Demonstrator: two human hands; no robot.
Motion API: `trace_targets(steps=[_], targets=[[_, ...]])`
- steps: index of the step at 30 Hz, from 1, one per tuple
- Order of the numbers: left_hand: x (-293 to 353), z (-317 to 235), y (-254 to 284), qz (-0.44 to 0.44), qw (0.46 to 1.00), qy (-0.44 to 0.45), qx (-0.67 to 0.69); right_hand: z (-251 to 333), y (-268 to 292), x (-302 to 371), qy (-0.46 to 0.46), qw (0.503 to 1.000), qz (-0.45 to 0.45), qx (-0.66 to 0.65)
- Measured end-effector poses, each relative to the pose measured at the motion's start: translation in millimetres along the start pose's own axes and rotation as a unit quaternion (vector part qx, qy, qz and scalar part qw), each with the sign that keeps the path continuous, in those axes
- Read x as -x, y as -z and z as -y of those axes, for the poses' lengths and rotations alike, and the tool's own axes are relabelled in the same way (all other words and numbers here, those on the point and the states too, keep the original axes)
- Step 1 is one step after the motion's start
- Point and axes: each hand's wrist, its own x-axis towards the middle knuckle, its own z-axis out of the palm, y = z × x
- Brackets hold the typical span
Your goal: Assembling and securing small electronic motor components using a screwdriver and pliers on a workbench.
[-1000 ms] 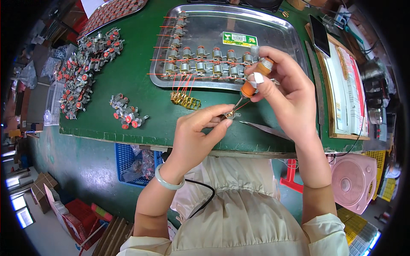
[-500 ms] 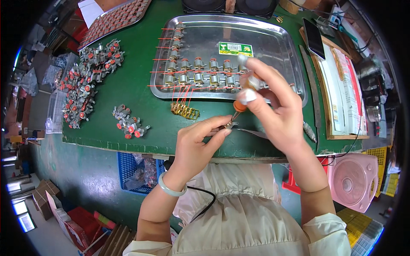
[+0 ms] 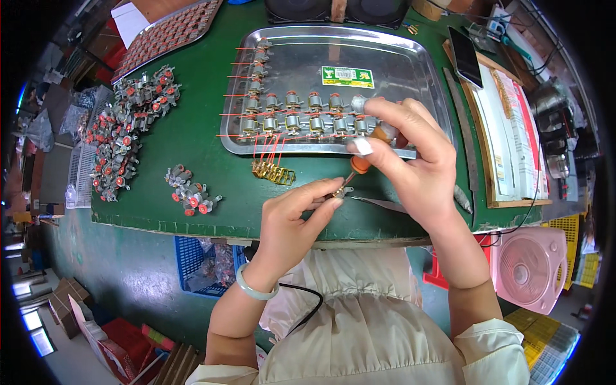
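Observation:
Between the thumb and fingers of my left hand [image 3: 289,215] is a small metal part [image 3: 340,191], mostly hidden by the fingertips. My right hand [image 3: 420,170] grips a screwdriver [image 3: 360,163] with an orange handle, its shaft slanting down to that part. White wrapping covers fingertips of the right hand. Just beyond the hands, a steel tray [image 3: 410,48] holds rows of small silver motors [image 3: 292,122] with red wires. Several brass brackets [image 3: 273,172] hang by red wires at the tray's near edge. A pointed metal blade [image 3: 382,204] lies under my right hand.
On the left of the green table [image 3: 212,122] are a large heap of motors [image 3: 119,144] and a smaller cluster [image 3: 191,192]. A filled tray [image 3: 170,38] stands far left. At right lie a phone [image 3: 464,56], a long metal strip [image 3: 463,135] and a wooden-framed board [image 3: 510,138].
My right hand has turned slightly on the screwdriver, and its fingers have shifted around the handle. The left hand keeps its hold on the metal part. The whole view has shifted a little.

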Motion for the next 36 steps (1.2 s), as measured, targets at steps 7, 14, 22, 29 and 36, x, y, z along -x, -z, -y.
trace_targets(steps=[7, 14, 22, 29, 36], targets=[[0.5, -1.9, 0.5, 0.003, 1.000, -0.001, 0.016, -4.2, 3.0, 0.0, 0.075, 0.996, -0.053, -0.006], [0.2, -2.4, 1.8, 0.008, 1.000, 0.018, 0.024, -7.7, 9.6, -1.5, -0.012, 0.910, 0.071, -0.408], [-1.4, -3.2, -2.6, 0.006, 1.000, -0.014, 0.005, 5.8, -13.9, -15.2, -0.145, 0.960, -0.032, -0.238], [1.8, -2.3, -0.9, -0.005, 1.000, -0.022, 0.014, 7.3, -15.2, 3.6, -0.112, 0.892, -0.102, -0.425], [0.7, -21.3, 6.0, -0.009, 0.946, 0.096, 0.308, 6.5, -15.5, 44.4, -0.281, 0.767, 0.030, -0.576]])
